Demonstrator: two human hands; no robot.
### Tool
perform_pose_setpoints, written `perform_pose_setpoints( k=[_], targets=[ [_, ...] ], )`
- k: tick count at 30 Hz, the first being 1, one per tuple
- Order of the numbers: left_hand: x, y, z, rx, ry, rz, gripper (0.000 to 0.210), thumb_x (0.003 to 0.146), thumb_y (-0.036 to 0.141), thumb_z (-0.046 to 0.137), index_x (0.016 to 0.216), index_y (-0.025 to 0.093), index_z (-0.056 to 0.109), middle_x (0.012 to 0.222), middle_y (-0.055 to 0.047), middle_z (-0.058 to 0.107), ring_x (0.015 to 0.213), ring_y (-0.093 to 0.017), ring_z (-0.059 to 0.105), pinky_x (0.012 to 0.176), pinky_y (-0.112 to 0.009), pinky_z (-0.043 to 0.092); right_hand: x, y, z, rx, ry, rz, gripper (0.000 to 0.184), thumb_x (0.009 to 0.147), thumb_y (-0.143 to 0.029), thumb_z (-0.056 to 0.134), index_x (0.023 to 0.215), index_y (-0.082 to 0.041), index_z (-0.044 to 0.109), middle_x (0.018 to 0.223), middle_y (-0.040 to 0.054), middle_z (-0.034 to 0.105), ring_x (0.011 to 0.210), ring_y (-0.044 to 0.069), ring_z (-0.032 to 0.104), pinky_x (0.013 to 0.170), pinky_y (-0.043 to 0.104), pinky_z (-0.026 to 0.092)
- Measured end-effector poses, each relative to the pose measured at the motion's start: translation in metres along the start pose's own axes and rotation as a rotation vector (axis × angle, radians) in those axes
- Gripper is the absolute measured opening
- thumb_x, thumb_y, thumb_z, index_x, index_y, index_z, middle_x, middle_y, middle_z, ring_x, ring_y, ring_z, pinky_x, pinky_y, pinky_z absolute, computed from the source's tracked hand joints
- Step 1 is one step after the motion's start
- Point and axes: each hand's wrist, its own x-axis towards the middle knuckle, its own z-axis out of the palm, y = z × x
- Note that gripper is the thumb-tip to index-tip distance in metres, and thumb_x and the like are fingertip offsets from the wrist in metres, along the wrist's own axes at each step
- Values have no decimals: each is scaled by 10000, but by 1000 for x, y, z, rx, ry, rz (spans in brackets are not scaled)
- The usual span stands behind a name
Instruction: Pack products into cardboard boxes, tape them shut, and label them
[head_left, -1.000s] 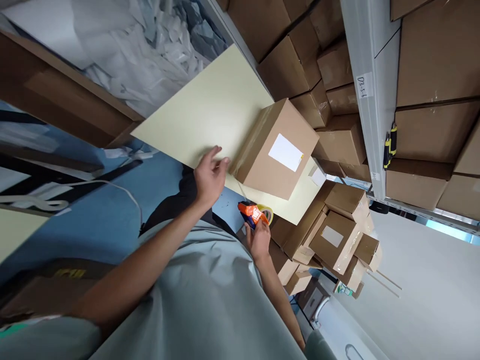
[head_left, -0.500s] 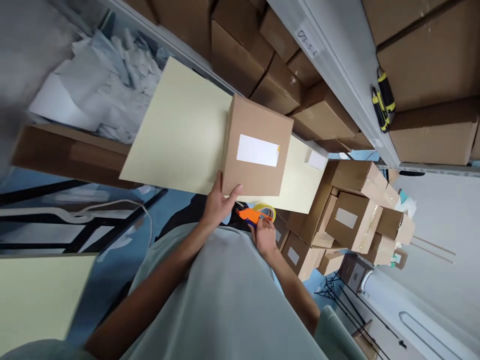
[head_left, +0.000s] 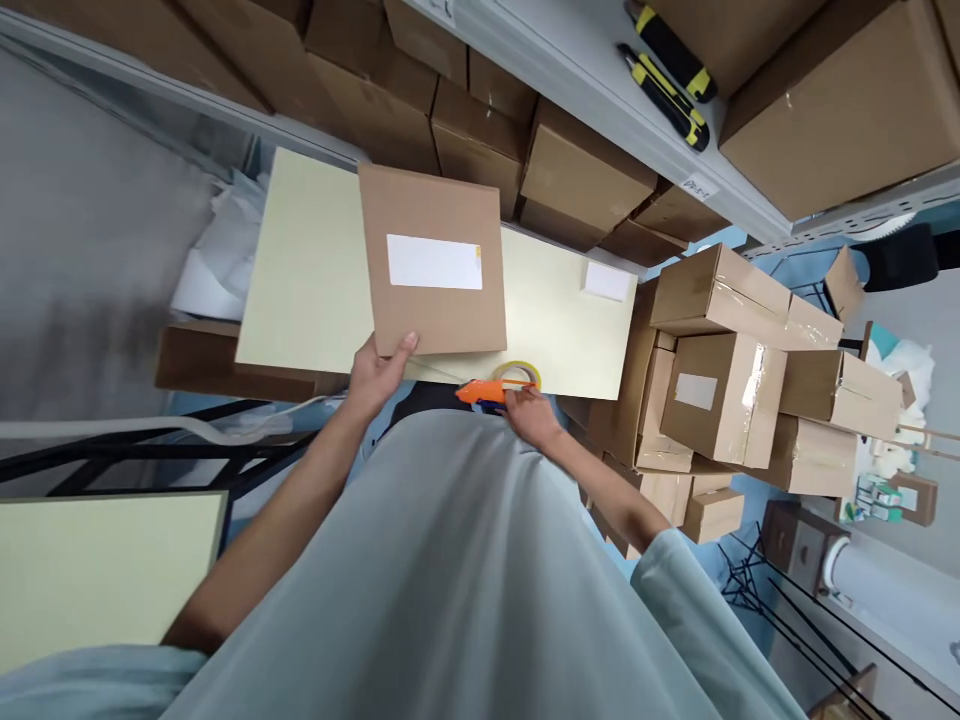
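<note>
My left hand grips the near left corner of a cardboard box, thumb on its top face and fingers beneath. A white label is stuck across that face. The box is over a pale yellow tabletop; whether it rests on it or hangs above I cannot tell. In my right hand, close to my shirt, is an orange tape dispenser carrying a roll of yellowish tape. The hand's fingers are closed round it and partly hidden.
A small white box sits at the tabletop's right end. Stacked cartons stand on the right. Above the table runs a shelf with two utility knives and more boxes. At left is an open carton with crumpled white material.
The view has swung to the right. My left hand has shifted the box leftward relative to the table and turned it slightly. The tape dispenser remains in my right hand, near the table's front edge.
</note>
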Motion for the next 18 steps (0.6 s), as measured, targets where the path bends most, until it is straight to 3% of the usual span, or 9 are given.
perform_pose_setpoints(
  k=[6, 10, 13, 18],
  targets=[
    [1, 2, -1, 88, 8, 19, 807, 851, 796, 778, 1284, 117, 727, 1254, -171, 833, 1248, -327, 764, 1183, -560, 597, -42, 107, -27, -79, -134, 105, 427, 1194, -428, 522, 1388, -75, 663, 1209, 239, 825, 1236, 332, 739, 1130, 387, 533],
    [3, 2, -1, 105, -2, 36, 932, 786, 907, 754, 1290, 124, 735, 1289, -171, 829, 1275, -367, 757, 1214, -630, 565, -29, 159, -52, -145, -100, 143, 470, 1205, -417, 468, 1420, -33, 631, 1280, 293, 791, 1282, 379, 701, 1150, 438, 514],
    [4, 7, -2, 125, -34, 37, 998, 743, 937, 757, 1315, 120, 741, 1352, -201, 816, 1319, -382, 746, 1228, -632, 551, 8, 168, -69, -159, -74, 133, 490, 1215, -388, 425, 1489, -6, 562, 1313, 309, 777, 1270, 378, 710, 1126, 455, 526],
    [1, 24, -14, 185, -117, 88, 935, 816, 884, 729, 1356, 122, 757, 1413, -211, 801, 1352, -371, 739, 1239, -624, 532, 62, 145, -83, -157, -85, 58, 494, 1212, -346, 425, 1556, 1, 503, 1374, 295, 774, 1302, 348, 727, 1174, 446, 497]
  ],
)
